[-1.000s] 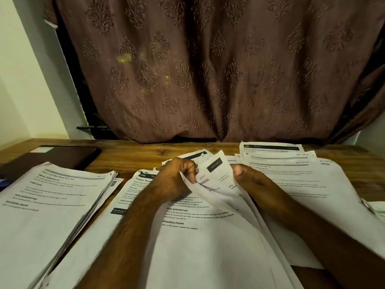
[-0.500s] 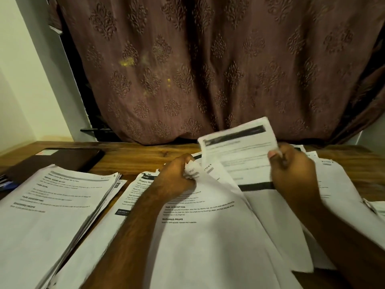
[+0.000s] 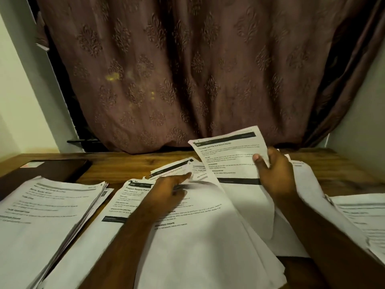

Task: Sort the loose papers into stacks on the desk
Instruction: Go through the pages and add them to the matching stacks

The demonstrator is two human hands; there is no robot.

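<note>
Two hands work over the papers: the left hand (image 3: 168, 189) lies with fingers stretched out flat on the middle pile (image 3: 187, 236), fingertips pointing toward 1 o'clock, while the right hand (image 3: 275, 174) pinches a lifted sheet (image 3: 229, 157) by its right edge, thumb on the printed face. Half a second ago the left fingers were curled round a bunch of sheet corners – now they are straightened and pressing; the lifted sheet has swung further up and over toward 1 o'clock

Four groups of paper lie on the wooden desk (image 3: 125, 161), left to right: a squared stack (image 3: 48, 215) at 9 o'clock, the loose middle pile under the left forearm, a spread of sheets (image 3: 308, 184) beneath the right wrist, and another stack (image 3: 362, 215) at 3 o'clock, cut by the frame edge. One dark flat case (image 3: 56, 170) sits at 10 o'clock, touching the left stack's far corner

Readable on the middle pile – "REQUIRED PROPS"; the heading begins "Prepare"; the rest is blurred
</note>
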